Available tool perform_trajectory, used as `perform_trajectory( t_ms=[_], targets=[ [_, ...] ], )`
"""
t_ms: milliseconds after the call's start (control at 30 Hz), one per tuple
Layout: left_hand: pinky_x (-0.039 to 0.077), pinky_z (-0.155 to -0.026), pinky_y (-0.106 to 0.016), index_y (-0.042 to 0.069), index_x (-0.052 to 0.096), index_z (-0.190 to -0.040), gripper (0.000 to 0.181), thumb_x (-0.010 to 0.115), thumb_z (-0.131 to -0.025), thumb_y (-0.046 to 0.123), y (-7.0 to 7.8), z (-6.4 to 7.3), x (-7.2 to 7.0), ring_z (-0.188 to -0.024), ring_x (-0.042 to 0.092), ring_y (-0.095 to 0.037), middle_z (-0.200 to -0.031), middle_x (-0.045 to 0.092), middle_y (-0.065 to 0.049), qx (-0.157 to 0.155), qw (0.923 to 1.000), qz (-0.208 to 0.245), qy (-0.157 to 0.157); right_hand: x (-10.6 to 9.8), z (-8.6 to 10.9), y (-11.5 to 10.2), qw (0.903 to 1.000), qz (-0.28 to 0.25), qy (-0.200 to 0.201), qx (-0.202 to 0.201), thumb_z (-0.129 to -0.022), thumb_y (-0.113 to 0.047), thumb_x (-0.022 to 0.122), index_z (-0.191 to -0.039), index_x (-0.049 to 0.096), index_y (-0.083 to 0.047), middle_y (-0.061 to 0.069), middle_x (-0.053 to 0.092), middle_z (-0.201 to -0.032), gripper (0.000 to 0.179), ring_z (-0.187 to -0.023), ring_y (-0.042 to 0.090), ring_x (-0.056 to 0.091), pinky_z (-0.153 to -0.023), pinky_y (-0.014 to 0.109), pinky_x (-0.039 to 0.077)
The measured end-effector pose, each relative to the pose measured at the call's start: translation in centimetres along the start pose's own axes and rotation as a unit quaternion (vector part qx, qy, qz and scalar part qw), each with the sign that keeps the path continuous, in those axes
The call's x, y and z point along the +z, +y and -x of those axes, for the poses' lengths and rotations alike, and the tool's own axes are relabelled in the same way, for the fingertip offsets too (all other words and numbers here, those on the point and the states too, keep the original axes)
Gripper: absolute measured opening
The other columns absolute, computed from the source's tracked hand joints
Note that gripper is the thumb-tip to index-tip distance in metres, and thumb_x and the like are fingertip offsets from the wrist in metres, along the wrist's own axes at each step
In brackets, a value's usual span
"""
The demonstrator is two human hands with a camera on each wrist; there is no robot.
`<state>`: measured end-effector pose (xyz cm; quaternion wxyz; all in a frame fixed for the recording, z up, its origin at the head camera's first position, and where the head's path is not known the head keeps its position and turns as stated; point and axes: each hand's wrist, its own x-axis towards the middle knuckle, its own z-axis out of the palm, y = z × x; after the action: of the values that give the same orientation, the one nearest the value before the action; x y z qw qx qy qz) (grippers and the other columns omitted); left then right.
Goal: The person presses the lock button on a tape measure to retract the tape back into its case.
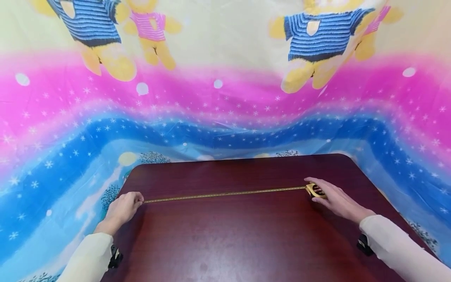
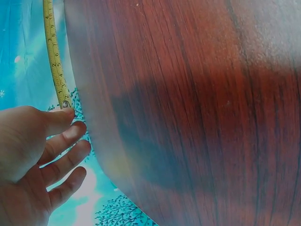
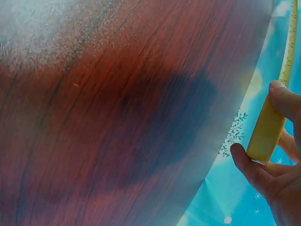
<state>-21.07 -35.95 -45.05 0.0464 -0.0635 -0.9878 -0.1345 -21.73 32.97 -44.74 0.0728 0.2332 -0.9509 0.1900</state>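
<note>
A yellow tape measure [image 1: 317,190] has its blade [image 1: 225,194] pulled out in a nearly straight line above the dark red table. My left hand [image 1: 124,207] pinches the blade's end between thumb and forefinger. The left wrist view shows the thumb over the metal tip, with the other fingers of that hand [image 2: 37,150] spread loosely below. Around the yellow case [image 3: 265,132] are the thumb and fingers of my right hand [image 3: 282,183], which grips it by its edges. Printed numbers run along the blade [image 2: 54,56].
The wooden table [image 1: 218,239] has rounded far corners and a glossy top. A patterned cloth [image 1: 218,98] with bears and snowflakes hangs behind it and along both sides. Dark bands [image 1: 364,244] sit at both wrists under pale sleeves [image 1: 398,243].
</note>
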Motion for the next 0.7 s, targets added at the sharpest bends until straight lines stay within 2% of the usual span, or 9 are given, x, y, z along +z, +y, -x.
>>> perform_trajectory(
  t_ms=[200, 500, 700],
  targets=[
    [0.052, -0.063, -0.041, 0.009, 0.073, -0.099, 0.009, 0.064, -0.097, 0.007, -0.17, 0.08, 0.07, -0.071, 0.061, -0.014, -0.092, 0.073, -0.006, 0.011, 0.9999, -0.005, 0.009, 0.12, -0.22, 0.35, 0.9998, 0.018, -0.009, 0.004, -0.091, -0.012, 0.074, -0.142, 0.055, -0.01, 0.015, 0.058, -0.138, 0.055, -0.118, 0.033, 0.06, -0.095, 0.057, 0.051],
    [0.053, -0.063, -0.041, 0.007, 0.073, -0.103, 0.011, 0.065, -0.097, 0.007, -0.2, 0.0, -0.02, -0.072, 0.062, -0.014, -0.095, 0.074, -0.008, 0.012, 0.9998, -0.01, -0.01, 0.4, -0.12, 0.57, 0.9995, 0.018, -0.021, 0.013, -0.09, -0.014, 0.076, -0.14, 0.057, -0.01, 0.012, 0.06, -0.135, 0.054, -0.112, 0.028, 0.063, -0.091, 0.053, 0.054],
    [0.054, -0.064, -0.042, 0.007, 0.074, -0.102, 0.01, 0.066, -0.096, 0.007, -0.12, -0.19, -0.14, -0.073, 0.065, -0.017, -0.096, 0.075, -0.008, 0.012, 0.9999, -0.009, 0.002, 0.37, -0.64, 0.54, 0.9995, 0.023, -0.015, 0.011, -0.089, -0.016, 0.077, -0.141, 0.057, -0.013, 0.012, 0.06, -0.136, 0.056, -0.114, 0.028, 0.061, -0.093, 0.054, 0.053]
  ],
)
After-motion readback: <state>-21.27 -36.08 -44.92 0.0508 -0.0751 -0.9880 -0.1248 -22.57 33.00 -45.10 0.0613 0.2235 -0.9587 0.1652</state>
